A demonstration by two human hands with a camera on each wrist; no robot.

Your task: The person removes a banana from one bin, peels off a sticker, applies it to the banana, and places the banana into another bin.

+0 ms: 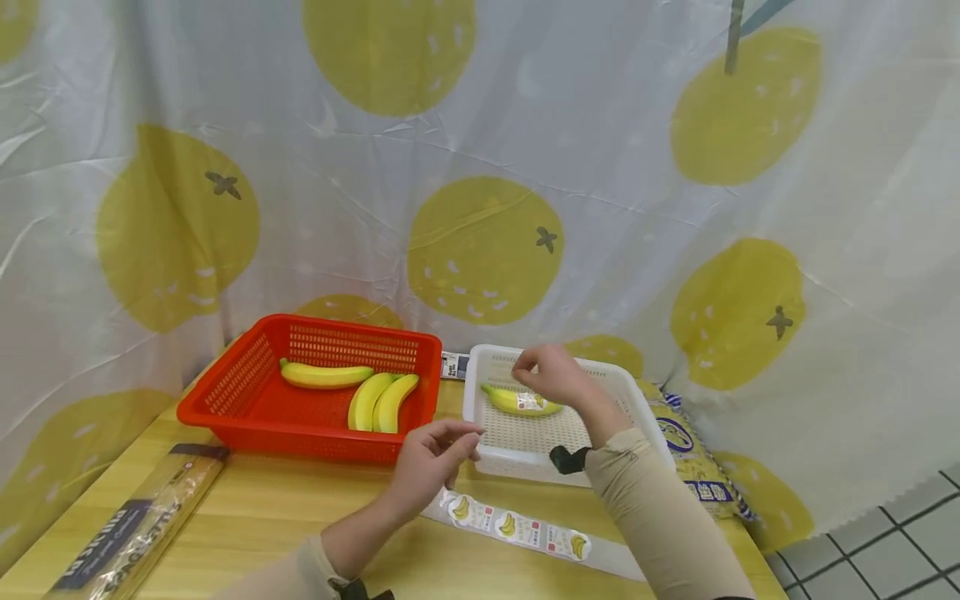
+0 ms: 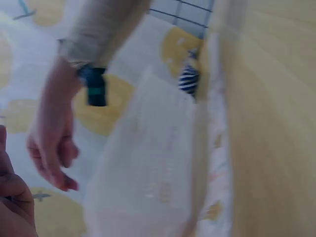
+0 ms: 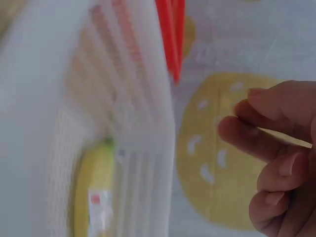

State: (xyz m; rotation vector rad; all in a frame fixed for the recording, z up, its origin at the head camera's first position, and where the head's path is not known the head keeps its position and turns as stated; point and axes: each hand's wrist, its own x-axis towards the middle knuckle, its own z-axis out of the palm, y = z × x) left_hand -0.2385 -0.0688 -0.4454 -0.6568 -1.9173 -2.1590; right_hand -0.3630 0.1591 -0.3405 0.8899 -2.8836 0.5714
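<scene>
My right hand [image 1: 555,375] is raised over the white basket [image 1: 491,461]; its fingers are loosely bent, and nothing shows between them in the right wrist view. Below it, a yellow banana [image 1: 504,400] with a small printed sticker [image 1: 531,402] lies on the basket floor. My left hand [image 1: 431,462] hovers between the two baskets, thumb and fingers loosely bent with nothing visible in them. A strip of banana stickers [image 1: 517,529] runs along the table from beneath the left hand toward the right forearm, which covers part of it.
To the left, a red basket [image 1: 300,437] contains three bananas [image 1: 326,377]. A long clear pasta packet [image 1: 142,521] lies at the table's left. A yellow bag [image 1: 693,454] sits right of the white basket, and a lemon-print curtain [image 1: 600,275] hangs behind.
</scene>
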